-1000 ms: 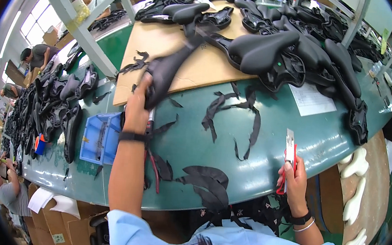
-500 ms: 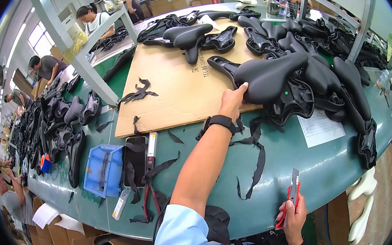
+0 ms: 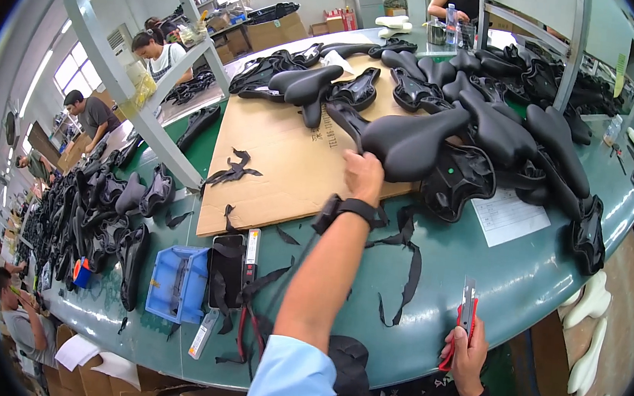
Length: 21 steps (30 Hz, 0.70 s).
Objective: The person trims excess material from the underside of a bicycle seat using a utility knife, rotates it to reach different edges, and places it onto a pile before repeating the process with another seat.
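Observation:
My left hand (image 3: 365, 177) reaches over the cardboard's front edge, its fingers closed at the rim of a black bicycle saddle (image 3: 345, 117) that shows its hollow underside. Part of that saddle is hidden behind a smooth black saddle (image 3: 409, 147), which lies top side up just right of the hand. Some of my left fingertips are out of sight. Low on the right, my right hand (image 3: 468, 351) is wrapped round a red-handled utility knife (image 3: 466, 317), its blade extended and pointing away from me. The knife is held apart from the saddles.
Saddles are heaped right of the cardboard sheet (image 3: 257, 185) and in another pile (image 3: 113, 216) on the left. Black strips (image 3: 409, 283) litter the green table. A blue bin (image 3: 177, 284), pliers (image 3: 250, 337) and a paper sheet (image 3: 509, 220) lie nearby. A metal post (image 3: 143, 135) stands left; people work beyond.
My left thumb has come off the smooth saddle's top, and the hand now closes at its left side. That saddle has shifted a little left. The right hand still holds the knife. The view has tilted up.

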Tool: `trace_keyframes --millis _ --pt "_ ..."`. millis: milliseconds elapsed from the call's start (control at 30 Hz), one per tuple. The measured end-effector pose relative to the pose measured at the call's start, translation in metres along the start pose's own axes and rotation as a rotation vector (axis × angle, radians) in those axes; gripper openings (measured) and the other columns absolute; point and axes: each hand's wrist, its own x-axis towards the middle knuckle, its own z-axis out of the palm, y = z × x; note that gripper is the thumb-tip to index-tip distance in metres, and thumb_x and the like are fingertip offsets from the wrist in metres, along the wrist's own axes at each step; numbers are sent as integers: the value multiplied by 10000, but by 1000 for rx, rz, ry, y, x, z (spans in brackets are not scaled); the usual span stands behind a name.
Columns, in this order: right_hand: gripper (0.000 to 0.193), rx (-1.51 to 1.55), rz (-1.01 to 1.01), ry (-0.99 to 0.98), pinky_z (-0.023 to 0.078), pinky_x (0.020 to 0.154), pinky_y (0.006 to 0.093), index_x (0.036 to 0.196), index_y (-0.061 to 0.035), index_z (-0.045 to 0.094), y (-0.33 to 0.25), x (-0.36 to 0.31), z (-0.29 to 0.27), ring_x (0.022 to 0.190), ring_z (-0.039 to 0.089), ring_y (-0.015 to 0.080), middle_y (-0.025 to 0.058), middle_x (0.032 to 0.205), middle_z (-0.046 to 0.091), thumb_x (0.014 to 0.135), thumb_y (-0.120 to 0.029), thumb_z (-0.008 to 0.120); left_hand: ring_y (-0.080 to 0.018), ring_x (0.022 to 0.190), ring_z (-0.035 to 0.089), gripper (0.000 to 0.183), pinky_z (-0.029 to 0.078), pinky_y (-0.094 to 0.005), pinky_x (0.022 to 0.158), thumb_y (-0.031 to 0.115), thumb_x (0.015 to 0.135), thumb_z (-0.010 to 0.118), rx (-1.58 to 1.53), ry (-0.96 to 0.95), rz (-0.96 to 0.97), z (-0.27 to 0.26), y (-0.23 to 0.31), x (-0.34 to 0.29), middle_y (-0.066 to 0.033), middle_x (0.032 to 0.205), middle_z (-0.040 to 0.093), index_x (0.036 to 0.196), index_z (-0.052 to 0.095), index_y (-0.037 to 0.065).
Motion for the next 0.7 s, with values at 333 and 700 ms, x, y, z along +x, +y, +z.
trace_keyframes --millis 333,700 --pt "340 47 27 -87 478 510 241 1248 -4 501 -4 1 0 551 581 91 42 752 596 952 -152 581 -135 889 605 276 476 -268 839 225 980 590 89 194 763 -256 -13 -59 -61 966 667 1118 642 -8" --pt "415 -165 1 -274 463 553 231 1255 -47 508 -30 -27 -21 673 576 62 15 887 666 893 -171 670 -178 901 654 213 490 -283 833 138 855 685 166 -927 473 -219 -56 -149 -100 971 715 1030 706 18"
